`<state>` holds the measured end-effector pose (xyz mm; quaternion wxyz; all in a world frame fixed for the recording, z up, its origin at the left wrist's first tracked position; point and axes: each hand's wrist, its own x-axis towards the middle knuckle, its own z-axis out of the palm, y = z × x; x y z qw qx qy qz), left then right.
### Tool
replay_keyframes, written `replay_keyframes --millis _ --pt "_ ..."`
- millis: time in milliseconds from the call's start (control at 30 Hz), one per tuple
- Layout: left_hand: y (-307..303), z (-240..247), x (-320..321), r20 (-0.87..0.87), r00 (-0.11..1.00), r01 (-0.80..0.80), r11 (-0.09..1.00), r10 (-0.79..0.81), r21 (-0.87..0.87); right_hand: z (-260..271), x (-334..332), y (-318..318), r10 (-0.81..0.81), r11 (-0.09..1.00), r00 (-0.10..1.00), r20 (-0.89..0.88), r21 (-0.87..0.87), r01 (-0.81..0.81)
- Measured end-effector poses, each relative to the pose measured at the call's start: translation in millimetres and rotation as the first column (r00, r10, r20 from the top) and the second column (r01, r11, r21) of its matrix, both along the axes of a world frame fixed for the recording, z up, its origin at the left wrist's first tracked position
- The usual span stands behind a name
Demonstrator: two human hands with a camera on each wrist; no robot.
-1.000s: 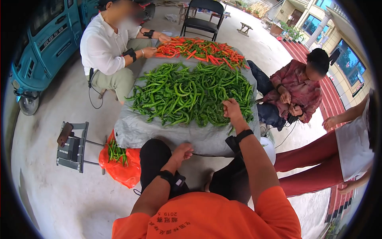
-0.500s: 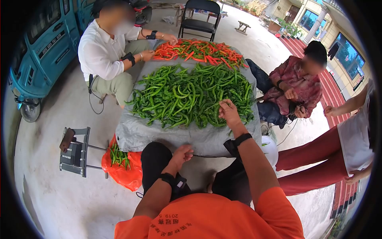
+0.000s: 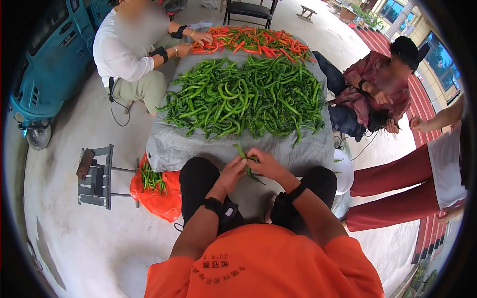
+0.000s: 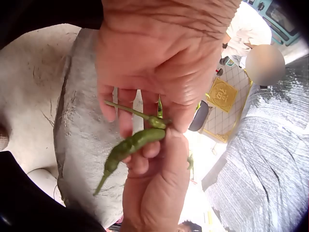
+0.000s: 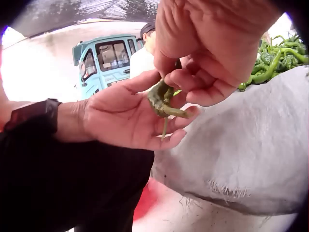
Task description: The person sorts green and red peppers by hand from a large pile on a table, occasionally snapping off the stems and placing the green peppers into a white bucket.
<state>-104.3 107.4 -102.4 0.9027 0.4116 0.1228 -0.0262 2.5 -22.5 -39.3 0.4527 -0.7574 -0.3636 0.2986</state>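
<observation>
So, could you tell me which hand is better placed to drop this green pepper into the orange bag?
Left, probably. The orange bag lies at the person's left, and the left hand lies open under the green pepper. The right hand pinches it but would have to cross the body.

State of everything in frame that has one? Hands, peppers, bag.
green pepper: off the pile, between both hands, stem attached.
right hand: pinches the green pepper.
left hand: palm open under the green pepper, touching it.
green pile: spread on the grey sheet.
red pile: heaped at the sheet's far end.
orange bag: open on the ground, green peppers inside.
</observation>
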Motion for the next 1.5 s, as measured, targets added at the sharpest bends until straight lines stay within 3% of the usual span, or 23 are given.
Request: replay_keyframes --millis 67,167,233,333,367,433,533,600,667,733,833,933,1033,1233,1333,1433,1500 --pt "1 -5 -2 -0.048 0.997 -0.061 0.998 0.063 0.028 -11 -9 1 -0.03 0.999 0.987 0.158 -0.026 0.034" --pt "3 -4 -2 -0.068 0.988 -0.135 0.989 0.139 0.061 -32 1 -2 0.05 0.995 0.901 0.432 0.052 -0.08" --pt "2 -9 -1 -0.069 0.985 -0.151 0.985 0.157 0.083 12 5 -2 0.074 0.993 0.904 0.421 -0.119 -0.025" --pt "1 1 -1 -0.148 0.985 -0.063 0.981 0.091 0.182 44 32 1 -0.066 0.991 0.856 0.513 -0.064 0.115" --pt "-2 4 0 -0.112 0.993 -0.011 0.987 0.029 0.162 57 40 4 -0.136 0.985 0.85 0.509 -0.019 0.169" --pt "-4 9 -1 -0.053 0.997 0.067 0.989 -0.061 0.129 70 53 6 -0.418 0.869 0.9 0.121 0.342 0.358" --pt "-9 15 -4 -0.056 0.994 0.1 0.986 -0.093 0.132 50 65 5 -0.482 0.808 0.876 0.01 0.39 0.44" --pt "-7 10 -4 -0.048 0.993 0.115 0.983 -0.109 0.143 21 54 2 -0.354 0.935 0.895 0.27 0.102 0.339" --pt "-5 7 -4 -0.042 0.99 0.137 0.975 -0.132 0.173 3 22 2 -0.129 0.97 0.947 0.295 -0.159 0.182" --pt "-7 6 -4 -0.037 0.985 0.173 0.96 -0.169 0.221 1 -5 -2 -0.113 0.993 0.967 0.228 -0.016 0.119" --pt "-10 3 -5 -0.075 0.975 0.222 0.937 -0.209 0.27 11 -21 -5 -0.186 0.977 0.98 0.074 -0.091 0.193" --pt "-13 5 -5 -0.104 0.971 0.239 0.907 -0.216 0.347 -4 -14 -9 -0.155 0.986 0.979 0.135 -0.038 0.161" --pt "-16 11 -5 -0.113 0.976 0.213 0.924 -0.187 0.317 -13 -13 -16 -0.209 0.978 0.967 0.143 0.033 0.206" --pt "-14 13 -7 -0.124 0.961 0.277 0.896 -0.248 0.348 -23 -16 -20 -0.226 0.971 0.974 -0.007 0.073 0.226" --pt "-15 8 -7 -0.064 0.975 0.221 0.898 -0.213 0.379 -25 -19 -24 -0.212 0.977 0.977 0.023 0.025 0.211" --pt "-15 8 -8 -0.098 0.977 0.215 0.881 -0.192 0.421 -25 -23 -28 -0.204 0.977 0.965 -0.164 0.023 0.21" --pt "-17 10 -5 -0.085 0.982 0.189 0.861 -0.169 0.473 -23 -22 -32 -0.191 0.979 0.966 -0.176 0.038 0.201"
